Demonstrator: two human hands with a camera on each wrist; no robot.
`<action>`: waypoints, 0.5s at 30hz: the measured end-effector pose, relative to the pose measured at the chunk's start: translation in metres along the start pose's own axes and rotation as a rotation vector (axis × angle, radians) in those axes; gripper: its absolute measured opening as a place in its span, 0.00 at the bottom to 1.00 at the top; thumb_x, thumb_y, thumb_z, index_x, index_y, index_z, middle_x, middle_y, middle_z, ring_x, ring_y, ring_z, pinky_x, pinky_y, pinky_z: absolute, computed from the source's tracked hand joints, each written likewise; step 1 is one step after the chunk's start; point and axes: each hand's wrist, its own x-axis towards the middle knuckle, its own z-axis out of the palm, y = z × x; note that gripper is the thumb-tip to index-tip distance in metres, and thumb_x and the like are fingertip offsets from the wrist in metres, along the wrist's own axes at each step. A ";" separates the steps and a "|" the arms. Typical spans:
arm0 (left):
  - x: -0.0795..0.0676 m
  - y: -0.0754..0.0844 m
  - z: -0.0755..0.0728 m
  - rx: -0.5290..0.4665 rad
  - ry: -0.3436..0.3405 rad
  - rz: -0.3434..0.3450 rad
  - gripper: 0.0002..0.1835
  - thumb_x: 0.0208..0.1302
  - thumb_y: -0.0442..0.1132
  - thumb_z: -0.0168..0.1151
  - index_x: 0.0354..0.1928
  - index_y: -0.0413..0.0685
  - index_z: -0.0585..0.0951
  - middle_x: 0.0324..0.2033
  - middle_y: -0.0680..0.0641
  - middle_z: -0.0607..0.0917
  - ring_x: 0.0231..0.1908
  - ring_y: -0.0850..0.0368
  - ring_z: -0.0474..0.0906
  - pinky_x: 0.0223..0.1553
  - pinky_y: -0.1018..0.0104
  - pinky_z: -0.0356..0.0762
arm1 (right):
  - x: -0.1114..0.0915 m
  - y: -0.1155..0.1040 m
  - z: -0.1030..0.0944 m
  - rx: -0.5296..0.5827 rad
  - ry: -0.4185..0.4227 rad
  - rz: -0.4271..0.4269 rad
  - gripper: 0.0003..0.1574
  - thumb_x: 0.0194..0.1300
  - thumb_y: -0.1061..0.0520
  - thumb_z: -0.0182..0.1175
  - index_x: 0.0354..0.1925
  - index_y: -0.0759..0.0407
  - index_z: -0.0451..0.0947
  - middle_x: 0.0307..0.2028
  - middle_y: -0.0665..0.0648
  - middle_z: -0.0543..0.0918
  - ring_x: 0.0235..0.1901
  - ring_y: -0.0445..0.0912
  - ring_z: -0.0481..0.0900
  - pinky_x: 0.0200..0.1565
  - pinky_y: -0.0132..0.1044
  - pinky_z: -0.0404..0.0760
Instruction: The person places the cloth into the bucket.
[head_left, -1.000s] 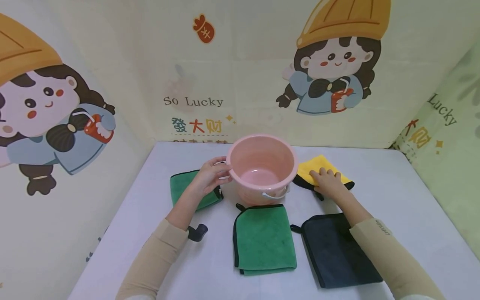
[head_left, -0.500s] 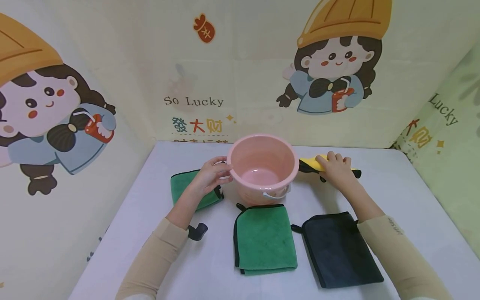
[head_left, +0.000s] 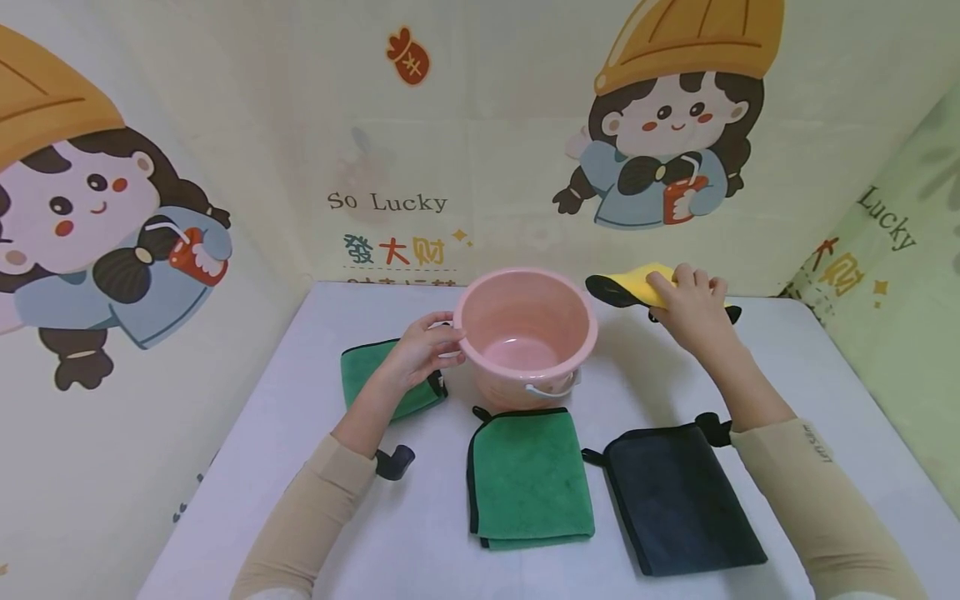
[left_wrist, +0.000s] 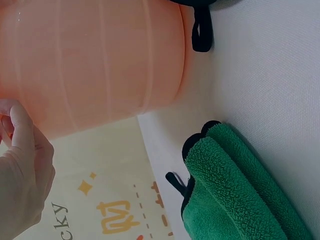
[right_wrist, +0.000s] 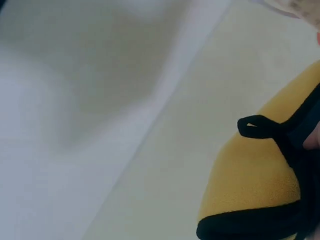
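Observation:
A pink bucket (head_left: 502, 385) stands on the white table, its pale handle hanging down at the front. My left hand (head_left: 422, 353) holds the bucket's rim from the left, and the left wrist view shows its curled fingers (left_wrist: 22, 127) against the upper wall. Right of the bucket, my right hand (head_left: 693, 307) grips a yellow towel (head_left: 639, 283) with black edging, raised above the table. The towel is folded and sags at its ends. In the right wrist view the yellow towel (right_wrist: 250, 185) shows a black hanging loop; most of the hand is out of that view.
A folded green towel (head_left: 532, 479) lies in front of the bucket, a dark grey towel (head_left: 682, 500) to its right. Another green towel (head_left: 360, 375) lies partly under my left arm in the head view. A printed cloth wall (head_left: 495, 167) rises behind the table.
My right hand has gripped the yellow towel and lifted it off the table, up and slightly to the right. The left hand and the bucket have stayed put.

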 end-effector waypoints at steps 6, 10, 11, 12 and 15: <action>0.001 0.000 0.000 0.016 -0.001 -0.003 0.26 0.61 0.31 0.56 0.61 0.44 0.63 0.54 0.33 0.69 0.37 0.54 0.78 0.38 0.65 0.80 | 0.006 -0.018 -0.014 0.014 0.048 -0.010 0.28 0.53 0.63 0.65 0.50 0.55 0.64 0.41 0.69 0.61 0.45 0.65 0.57 0.46 0.63 0.53; 0.000 0.001 0.000 0.019 -0.002 -0.009 0.26 0.62 0.31 0.56 0.61 0.44 0.63 0.56 0.32 0.68 0.38 0.54 0.78 0.38 0.65 0.80 | 0.009 -0.034 -0.020 -0.004 0.088 -0.065 0.27 0.52 0.62 0.66 0.48 0.55 0.65 0.41 0.69 0.62 0.44 0.65 0.59 0.45 0.63 0.55; 0.000 0.001 0.000 0.021 -0.001 -0.011 0.26 0.62 0.31 0.56 0.61 0.45 0.63 0.56 0.32 0.68 0.38 0.54 0.78 0.38 0.65 0.80 | 0.010 -0.038 -0.021 -0.010 0.102 -0.085 0.27 0.52 0.62 0.66 0.48 0.55 0.65 0.41 0.69 0.62 0.44 0.65 0.59 0.45 0.63 0.56; 0.000 0.002 0.000 0.024 0.000 -0.012 0.26 0.62 0.31 0.56 0.61 0.45 0.63 0.56 0.32 0.68 0.38 0.53 0.78 0.38 0.65 0.80 | 0.011 -0.042 -0.022 -0.018 0.116 -0.103 0.26 0.53 0.61 0.67 0.47 0.55 0.66 0.40 0.69 0.62 0.44 0.65 0.60 0.45 0.62 0.57; 0.000 0.002 -0.001 0.038 0.003 -0.013 0.26 0.61 0.32 0.56 0.61 0.45 0.63 0.56 0.33 0.69 0.39 0.53 0.77 0.38 0.64 0.80 | 0.014 -0.055 -0.023 -0.045 0.156 -0.164 0.23 0.53 0.60 0.66 0.45 0.54 0.67 0.40 0.68 0.63 0.42 0.64 0.61 0.44 0.62 0.59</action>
